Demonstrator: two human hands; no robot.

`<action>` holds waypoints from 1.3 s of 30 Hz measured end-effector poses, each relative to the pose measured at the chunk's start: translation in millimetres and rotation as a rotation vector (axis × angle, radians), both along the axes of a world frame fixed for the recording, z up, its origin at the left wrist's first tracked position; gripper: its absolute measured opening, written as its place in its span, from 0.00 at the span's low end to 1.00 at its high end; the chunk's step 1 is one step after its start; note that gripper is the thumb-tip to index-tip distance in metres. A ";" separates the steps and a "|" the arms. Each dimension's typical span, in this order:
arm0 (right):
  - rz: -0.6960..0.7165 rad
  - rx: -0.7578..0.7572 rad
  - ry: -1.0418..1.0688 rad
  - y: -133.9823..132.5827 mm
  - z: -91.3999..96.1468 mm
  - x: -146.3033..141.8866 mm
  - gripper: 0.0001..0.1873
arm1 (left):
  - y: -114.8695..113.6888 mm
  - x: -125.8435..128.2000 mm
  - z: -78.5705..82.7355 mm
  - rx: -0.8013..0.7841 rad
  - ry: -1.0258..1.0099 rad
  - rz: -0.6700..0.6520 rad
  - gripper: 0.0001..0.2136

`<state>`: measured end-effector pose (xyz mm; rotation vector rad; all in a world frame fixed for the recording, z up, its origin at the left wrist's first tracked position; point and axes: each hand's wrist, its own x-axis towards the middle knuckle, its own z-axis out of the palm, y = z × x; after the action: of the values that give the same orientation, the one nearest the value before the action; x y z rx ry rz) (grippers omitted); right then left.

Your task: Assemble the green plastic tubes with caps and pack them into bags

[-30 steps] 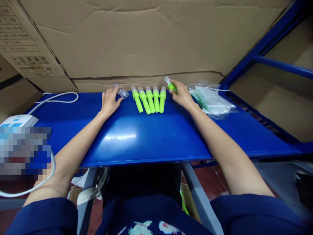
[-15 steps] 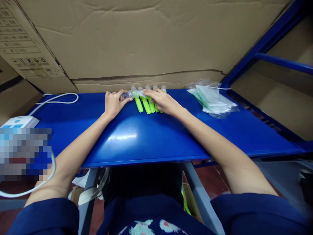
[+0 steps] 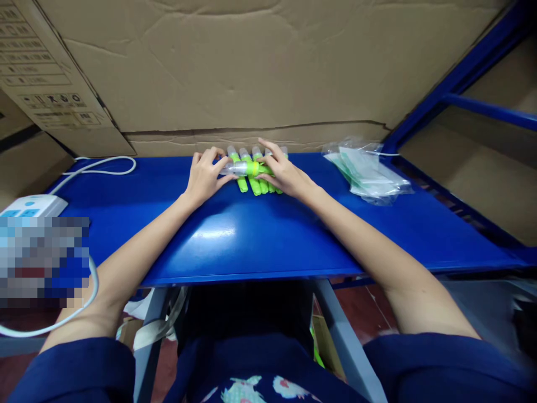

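Note:
A row of several green pens with clear caps (image 3: 250, 184) lies side by side at the back of the blue table (image 3: 235, 235). Crosswise above that row, both hands hold one more green pen (image 3: 251, 168). My left hand (image 3: 204, 176) pinches its clear cap end. My right hand (image 3: 283, 173) grips its green barrel, fingers partly covering the row beneath.
A pile of clear plastic bags (image 3: 364, 170) lies at the back right. A white power strip (image 3: 29, 206) and its white cable (image 3: 100, 165) sit at the left. Cardboard boxes (image 3: 235, 67) wall the back, and a blue frame (image 3: 470, 67) rises at the right.
My right hand came from the right end of the row to the middle with a green pen. My left hand brought the clear cap to it, and the two now meet over the row.

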<state>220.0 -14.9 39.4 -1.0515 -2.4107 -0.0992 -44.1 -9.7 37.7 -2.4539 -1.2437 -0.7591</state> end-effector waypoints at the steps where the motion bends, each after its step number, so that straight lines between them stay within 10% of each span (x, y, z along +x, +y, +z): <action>1: -0.012 0.015 -0.036 -2.2 0.8 -1.0 0.26 | 0.3 0.9 -0.8 0.009 0.004 -0.020 0.20; 9: -0.309 0.036 -0.274 -24.1 14.5 -14.0 0.28 | -2.2 7.5 -0.8 -0.026 0.026 -0.046 0.21; 30: -0.069 -0.330 0.108 -24.5 2.9 -23.2 0.27 | -14.0 16.0 -0.2 0.098 0.089 -0.077 0.33; 39: -0.170 -0.092 0.056 -13.7 14.4 -4.5 0.29 | 0.0 -2.6 2.8 -0.043 -0.155 0.137 0.25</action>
<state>215.5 -28.6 53.8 -1.2833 -2.2910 -0.0168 -46.7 -9.6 40.5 -2.3510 -1.4812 -0.9069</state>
